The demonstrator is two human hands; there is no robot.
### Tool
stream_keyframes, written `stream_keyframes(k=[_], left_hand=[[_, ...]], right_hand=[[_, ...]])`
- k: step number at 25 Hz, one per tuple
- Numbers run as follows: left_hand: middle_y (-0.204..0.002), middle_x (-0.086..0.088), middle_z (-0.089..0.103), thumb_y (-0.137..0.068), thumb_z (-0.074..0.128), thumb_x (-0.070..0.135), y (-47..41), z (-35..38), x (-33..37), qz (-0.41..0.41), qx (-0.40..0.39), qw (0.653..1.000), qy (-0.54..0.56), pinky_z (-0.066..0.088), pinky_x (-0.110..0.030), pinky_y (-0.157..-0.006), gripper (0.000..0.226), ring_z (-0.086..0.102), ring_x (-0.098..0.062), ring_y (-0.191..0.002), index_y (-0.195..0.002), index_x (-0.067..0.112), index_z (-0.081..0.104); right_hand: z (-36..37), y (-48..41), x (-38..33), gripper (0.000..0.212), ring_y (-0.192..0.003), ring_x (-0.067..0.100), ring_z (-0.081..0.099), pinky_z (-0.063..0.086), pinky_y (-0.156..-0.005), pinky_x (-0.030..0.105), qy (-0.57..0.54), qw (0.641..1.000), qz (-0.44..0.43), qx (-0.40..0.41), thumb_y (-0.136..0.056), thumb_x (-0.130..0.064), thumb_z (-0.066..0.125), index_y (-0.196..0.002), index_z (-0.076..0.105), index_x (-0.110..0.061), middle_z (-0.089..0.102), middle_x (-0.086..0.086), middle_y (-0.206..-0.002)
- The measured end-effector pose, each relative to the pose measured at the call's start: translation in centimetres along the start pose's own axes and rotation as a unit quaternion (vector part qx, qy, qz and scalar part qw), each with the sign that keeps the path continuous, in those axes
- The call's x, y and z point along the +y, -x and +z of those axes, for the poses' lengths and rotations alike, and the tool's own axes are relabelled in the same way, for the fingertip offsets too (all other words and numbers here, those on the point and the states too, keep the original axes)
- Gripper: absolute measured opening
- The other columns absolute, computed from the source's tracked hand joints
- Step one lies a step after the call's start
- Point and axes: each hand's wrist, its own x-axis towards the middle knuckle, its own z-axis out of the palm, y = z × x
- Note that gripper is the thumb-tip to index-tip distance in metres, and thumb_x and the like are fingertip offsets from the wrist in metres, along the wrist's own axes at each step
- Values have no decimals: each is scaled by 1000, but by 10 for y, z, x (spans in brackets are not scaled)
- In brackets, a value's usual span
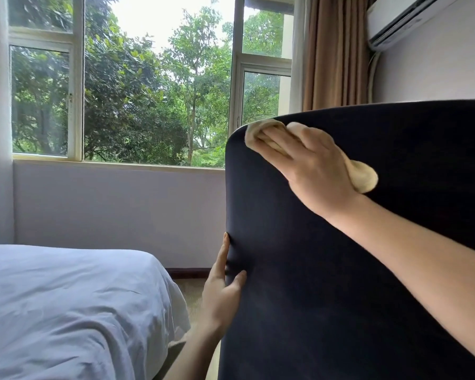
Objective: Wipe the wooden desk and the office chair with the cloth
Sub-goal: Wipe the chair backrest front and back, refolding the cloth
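Note:
The office chair's dark navy backrest fills the right half of the head view. My right hand presses a bunched cream cloth against the backrest near its top left corner; folds of cloth stick out past the fingertips and behind the palm. My left hand grips the backrest's left edge lower down, thumb on the near face and fingers wrapped behind it. The wooden desk is out of view.
A bed with a pale blue-white sheet lies at lower left, close to the chair. A large window is ahead above a low wall. A brown curtain and an air conditioner are at upper right.

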Motion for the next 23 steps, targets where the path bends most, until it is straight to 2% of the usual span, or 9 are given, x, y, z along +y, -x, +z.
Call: stream_keyframes(k=[3,5,8,11,14,17,19,21,23], left_hand=[[-136,16,51,-87,53,2,5,6,2,18,15,1000,3,40,-28,-106,84,47,-1,-124,-128,70,26],[-138,20,48,-85,50,-1,4,8,2,27,28,999,-3,39,-21,-104,87,44,4,-125,-124,74,27],[-138,26,45,-84,47,2,2,12,0,40,50,998,-24,36,-6,-94,83,42,6,-126,-125,72,28],[-136,29,44,-79,43,7,2,12,2,42,54,997,-43,35,-19,-103,80,41,2,-129,-132,64,28],[-120,13,62,-69,42,19,2,9,5,30,52,997,-46,45,-36,-99,76,58,-8,-110,-133,60,33],[-97,5,69,-83,51,12,2,7,9,30,77,995,-57,48,-21,-85,68,62,-16,-94,-123,65,35],[-111,5,67,-86,54,4,4,10,17,42,99,991,-78,42,-11,-81,71,60,-13,-101,-124,61,34],[-136,6,52,-85,57,0,6,18,30,98,122,982,-106,34,-9,-96,73,48,-9,-123,-134,49,32],[-152,8,30,-84,60,-2,8,31,44,173,117,970,-122,21,-9,-108,79,26,-4,-138,-139,44,26]], right_hand=[[11,-15,-24,48,-107,22,59,34,-85,33,-8,997,65,-39,-91,-8,33,-129,58,-25,61,-8,-126],[17,-17,-38,48,-108,20,59,33,-85,33,-22,994,83,-63,-90,-13,32,-127,60,-27,61,-10,-126],[25,2,-59,43,-103,12,59,43,-84,30,-13,993,0,-121,-92,-20,31,-121,61,-31,61,-15,-119],[24,32,-76,39,-102,10,59,47,-86,27,-61,979,-85,-177,-95,-22,32,-117,64,-31,61,-16,-118],[15,61,-76,36,-97,11,62,49,-85,27,-97,969,-137,-180,-95,-17,38,-115,67,-28,64,-14,-114],[-1,91,-58,41,-90,13,63,50,-81,29,-100,964,-179,-170,-95,-9,36,-115,68,-26,67,-11,-108],[-16,108,-36,44,-90,15,64,52,-80,31,-96,966,-188,-148,-95,-4,35,-116,68,-24,68,-8,-107],[-33,121,-6,43,-92,17,66,52,-80,33,-70,973,-179,-128,-95,-2,37,-118,67,-24,68,-7,-107],[-47,125,26,44,-93,20,66,49,-82,36,-33,984,-143,-104,-97,-3,35,-119,66,-25,69,-6,-108]])
